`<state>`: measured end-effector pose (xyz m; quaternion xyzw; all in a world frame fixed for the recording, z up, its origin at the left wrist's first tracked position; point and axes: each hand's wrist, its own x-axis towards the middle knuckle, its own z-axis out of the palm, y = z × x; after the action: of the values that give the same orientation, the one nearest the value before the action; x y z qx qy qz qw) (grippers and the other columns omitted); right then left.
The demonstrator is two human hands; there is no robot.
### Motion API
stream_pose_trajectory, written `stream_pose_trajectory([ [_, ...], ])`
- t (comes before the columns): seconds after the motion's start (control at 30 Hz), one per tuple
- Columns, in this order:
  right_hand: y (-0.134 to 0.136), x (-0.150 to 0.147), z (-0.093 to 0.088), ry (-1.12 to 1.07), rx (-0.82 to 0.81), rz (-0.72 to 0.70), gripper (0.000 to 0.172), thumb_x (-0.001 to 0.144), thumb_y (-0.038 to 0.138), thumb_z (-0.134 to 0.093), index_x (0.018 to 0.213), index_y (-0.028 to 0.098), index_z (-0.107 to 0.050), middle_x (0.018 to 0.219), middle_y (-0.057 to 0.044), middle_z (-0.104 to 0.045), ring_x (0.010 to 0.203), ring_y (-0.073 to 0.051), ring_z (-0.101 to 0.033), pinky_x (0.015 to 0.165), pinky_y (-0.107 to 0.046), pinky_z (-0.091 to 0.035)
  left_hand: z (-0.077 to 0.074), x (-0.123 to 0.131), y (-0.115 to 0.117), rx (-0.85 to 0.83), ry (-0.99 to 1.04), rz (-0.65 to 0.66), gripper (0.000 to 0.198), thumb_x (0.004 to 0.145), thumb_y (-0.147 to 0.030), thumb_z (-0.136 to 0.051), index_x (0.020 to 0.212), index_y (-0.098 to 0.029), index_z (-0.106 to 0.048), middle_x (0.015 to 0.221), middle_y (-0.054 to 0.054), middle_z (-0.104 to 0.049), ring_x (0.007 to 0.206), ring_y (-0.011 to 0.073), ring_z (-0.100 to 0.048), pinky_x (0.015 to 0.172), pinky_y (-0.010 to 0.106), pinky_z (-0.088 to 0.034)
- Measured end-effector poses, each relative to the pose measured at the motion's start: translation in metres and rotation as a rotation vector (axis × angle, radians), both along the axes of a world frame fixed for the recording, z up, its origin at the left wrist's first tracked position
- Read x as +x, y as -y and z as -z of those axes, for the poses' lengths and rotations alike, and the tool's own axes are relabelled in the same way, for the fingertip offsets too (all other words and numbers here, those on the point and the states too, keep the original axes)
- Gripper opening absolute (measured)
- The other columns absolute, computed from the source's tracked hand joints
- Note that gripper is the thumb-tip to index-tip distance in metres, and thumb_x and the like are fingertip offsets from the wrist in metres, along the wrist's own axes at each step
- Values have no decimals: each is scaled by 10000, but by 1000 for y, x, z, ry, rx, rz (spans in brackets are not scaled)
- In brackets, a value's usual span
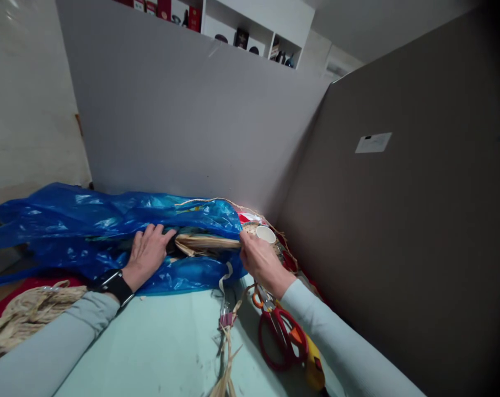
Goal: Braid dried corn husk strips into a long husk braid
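Observation:
A blue plastic bag (pixel 88 212) lies on its side, its long mouth facing me. Inside the mouth shows a folded bundle of dried straw strips (pixel 208 242). My right hand (pixel 264 262) is closed at the bundle's right end, by the bag's edge; whether it also pinches the plastic I cannot tell. At the mouth's left part, my left hand (pixel 148 253) rests with fingers spread, thumb near the bundle's left end. What lies deeper in the bag is dark and hidden.
Red-handled scissors (pixel 280 336) and a yellow cutter (pixel 315 364) lie below my right forearm. A tied straw strand (pixel 227 353) trails over the pale green tabletop (pixel 159 342). Braided straw rope (pixel 38 309) sits at left, a white cup (pixel 265 234) behind my right hand. Grey partitions (pixel 200 121) stand behind.

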<state>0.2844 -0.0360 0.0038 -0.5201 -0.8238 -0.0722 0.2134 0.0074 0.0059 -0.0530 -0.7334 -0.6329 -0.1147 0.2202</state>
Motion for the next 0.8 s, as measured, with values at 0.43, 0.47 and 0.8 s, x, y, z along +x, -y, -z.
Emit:
stream_pose_trajectory([
  [0.43,19,32,-20,-894,39,46,120,734,251,-490,734,241,-370,597,69,-450,518,-109,-453,508,-217,-320,-7,-12,20,-81,279,194,476,879,-35,-484,1323,-140,-621,1161,170,-666,1113,367,-596,892,540,-514],
  [0.47,19,35,-19,-955,3,40,131,726,266,-489,743,245,-361,587,70,-460,498,-112,-474,489,-213,-333,-10,-14,23,-80,336,219,512,869,-34,-445,1342,-127,-616,1178,200,-663,1118,389,-585,901,559,-499],
  [0.8,59,21,-13,-1149,-192,-99,219,787,373,-553,758,238,-383,658,38,-516,567,-136,-562,530,-239,-455,-35,62,98,-411,1325,467,433,833,-529,-649,1110,-207,-734,1051,128,-790,1008,336,-712,859,456,-566],
])
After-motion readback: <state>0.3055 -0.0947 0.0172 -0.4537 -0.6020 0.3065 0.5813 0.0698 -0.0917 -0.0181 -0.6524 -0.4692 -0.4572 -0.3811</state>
